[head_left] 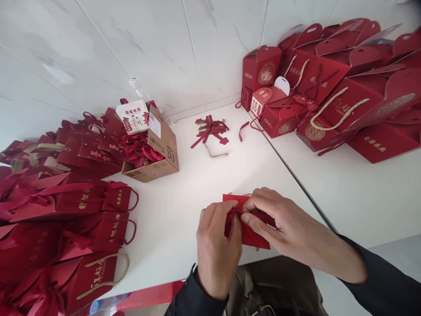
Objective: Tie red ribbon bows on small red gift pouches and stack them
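A small red gift box (255, 239) sits on the white table close in front of me, with bits of tan cord sticking out at its edges. Over its top, my left hand (217, 237) pinches a red ribbon (235, 212) between thumb and fingertips. From the other side my right hand (279, 219) closes on the same ribbon, its thumb and forefinger almost touching the left fingers. Much of the ribbon and the box top is hidden behind my fingers, so I cannot tell how the ribbon is looped.
Left stand rows of red gift boxes (112, 230) with ribbons and cord handles. A cardboard box (169, 153) holds red ribbons and printed cards (133, 116). Loose red straps (212, 131) lie behind. More red boxes (332, 83) are stacked right, beyond a table seam (296, 177).
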Motion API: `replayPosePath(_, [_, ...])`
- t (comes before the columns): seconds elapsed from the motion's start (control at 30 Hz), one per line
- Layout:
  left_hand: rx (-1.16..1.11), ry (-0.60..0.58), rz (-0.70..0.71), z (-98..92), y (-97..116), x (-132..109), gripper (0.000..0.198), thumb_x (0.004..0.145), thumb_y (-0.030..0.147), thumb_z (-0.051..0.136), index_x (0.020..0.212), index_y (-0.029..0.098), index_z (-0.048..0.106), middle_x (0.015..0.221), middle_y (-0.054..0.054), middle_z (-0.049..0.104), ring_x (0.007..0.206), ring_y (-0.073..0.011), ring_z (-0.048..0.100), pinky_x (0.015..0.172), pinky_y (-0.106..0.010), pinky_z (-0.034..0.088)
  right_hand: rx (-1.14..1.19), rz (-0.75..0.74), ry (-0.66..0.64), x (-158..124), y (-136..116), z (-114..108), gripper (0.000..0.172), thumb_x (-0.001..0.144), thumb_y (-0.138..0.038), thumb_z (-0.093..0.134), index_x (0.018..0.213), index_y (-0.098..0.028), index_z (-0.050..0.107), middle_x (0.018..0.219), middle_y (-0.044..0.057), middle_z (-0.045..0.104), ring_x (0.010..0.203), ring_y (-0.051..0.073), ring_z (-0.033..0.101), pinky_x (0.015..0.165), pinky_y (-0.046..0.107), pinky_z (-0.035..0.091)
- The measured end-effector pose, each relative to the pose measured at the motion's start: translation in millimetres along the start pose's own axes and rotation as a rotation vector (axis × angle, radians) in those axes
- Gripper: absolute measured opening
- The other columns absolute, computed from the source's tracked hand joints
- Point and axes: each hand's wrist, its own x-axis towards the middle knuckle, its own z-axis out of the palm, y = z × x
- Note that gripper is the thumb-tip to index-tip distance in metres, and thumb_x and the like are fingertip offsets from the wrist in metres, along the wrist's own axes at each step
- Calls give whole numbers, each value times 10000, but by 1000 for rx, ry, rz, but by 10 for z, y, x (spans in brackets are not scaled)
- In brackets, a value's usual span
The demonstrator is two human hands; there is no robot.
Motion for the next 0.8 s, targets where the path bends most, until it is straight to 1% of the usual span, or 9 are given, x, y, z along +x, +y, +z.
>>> replayPosePath(0.1, [25,71,136,55,-30,-41,238,932,34,569,1047,222,658,949,-28,716,853,-159,662,779,-274,549,30,24,-21,5,12,-28,310,1085,-356,401,950,-252,660,855,36,679,827,209,638,771,382,531])
replayPosePath(0.2, [10,101,241,68,-47,-63,300,924,-6,582,1101,227,642,1054,-50,671,962,-155,667,849,-261,553,118,59,-4,2,43,-51,292,1081,-389,392,1088,-273,659,1025,58,719,961,219,684,769,350,564])
replayPosePath(0.27, [19,144,262,63,-50,-64,341,911,-5,603,1166,220,622,1111,-75,633,1016,-171,657,863,-275,558,155,53,-26,-2,63,-57,253,1064,-373,430,1143,-283,653,1107,59,718,1021,217,690,738,320,573])
replayPosePath(0.33, [39,205,233,54,-53,-58,364,890,16,641,1196,207,592,1106,-82,609,1019,-188,643,839,-291,564,146,57,-44,-5,75,-57,237,1054,-349,442,1082,-273,665,1059,49,723,951,202,701,666,295,558])
replayPosePath(0.37, [46,225,214,48,-55,-55,355,879,24,657,1176,204,585,1075,-74,605,996,-189,640,818,-291,565,134,66,-41,-5,77,-56,234,1051,-344,443,1043,-266,664,1026,44,723,903,193,700,625,285,541])
replayPosePath(0.43, [44,210,191,34,-63,-52,293,871,22,665,1080,212,586,984,-41,604,917,-168,635,774,-272,557,105,80,-31,-3,74,-56,224,1049,-345,446,1007,-260,649,998,35,719,843,181,687,566,273,502])
replayPosePath(0.53, [32,130,177,10,-82,-66,247,893,3,635,991,226,591,916,-14,622,843,-138,632,735,-241,540,64,69,-38,1,70,-60,215,1057,-332,429,1003,-263,625,977,22,711,787,167,666,543,271,466])
replayPosePath(0.7, [60,93,186,-25,-100,-122,262,902,-14,619,1001,229,608,898,-10,657,843,-139,627,760,-248,529,-36,4,26,-20,130,-69,208,1064,-298,414,953,-257,585,886,19,680,793,188,635,634,310,465])
replayPosePath(0.8, [113,77,204,-39,-96,-157,269,901,-19,623,1019,222,641,947,-27,645,861,-144,615,768,-258,510,-75,12,29,-48,175,-71,218,1068,-302,408,932,-254,572,857,14,658,805,198,609,703,342,467])
